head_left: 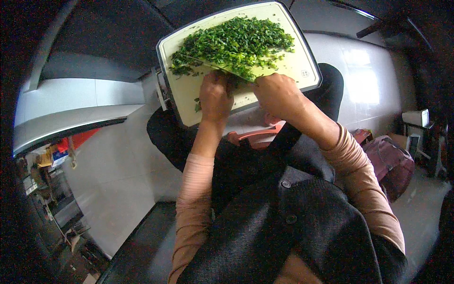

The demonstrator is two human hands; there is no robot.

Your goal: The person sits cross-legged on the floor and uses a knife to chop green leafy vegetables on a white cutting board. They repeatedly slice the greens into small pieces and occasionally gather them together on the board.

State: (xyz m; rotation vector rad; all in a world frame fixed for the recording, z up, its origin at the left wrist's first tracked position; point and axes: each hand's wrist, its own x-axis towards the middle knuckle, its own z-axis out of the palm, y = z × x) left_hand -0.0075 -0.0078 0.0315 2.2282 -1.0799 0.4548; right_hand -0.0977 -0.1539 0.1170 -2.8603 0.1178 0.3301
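A pale cutting board (308, 60) with a dark rim lies before me, tilted in view. Finely chopped leafy greens (241, 37) are heaped across its far part, with paler stem bits nearer to me. My right hand (278, 94) is closed around the handle of a kitchen knife (230, 72), whose thin blade slants to the upper left along the heap's near edge. Close to the blade, on its near side, my left hand (215, 94) is curled over the board. What lies under its fingers is hidden. A few leaf scraps (197, 105) sit left of that hand.
Below the board's near edge shows an orange-red plastic object (257, 136), partly covered. A dark red bag (388, 163) stands on the floor at the right. Assorted items fill a shelf (58, 191) at the lower left. A dark seat or bench (142, 245) lies beside me.
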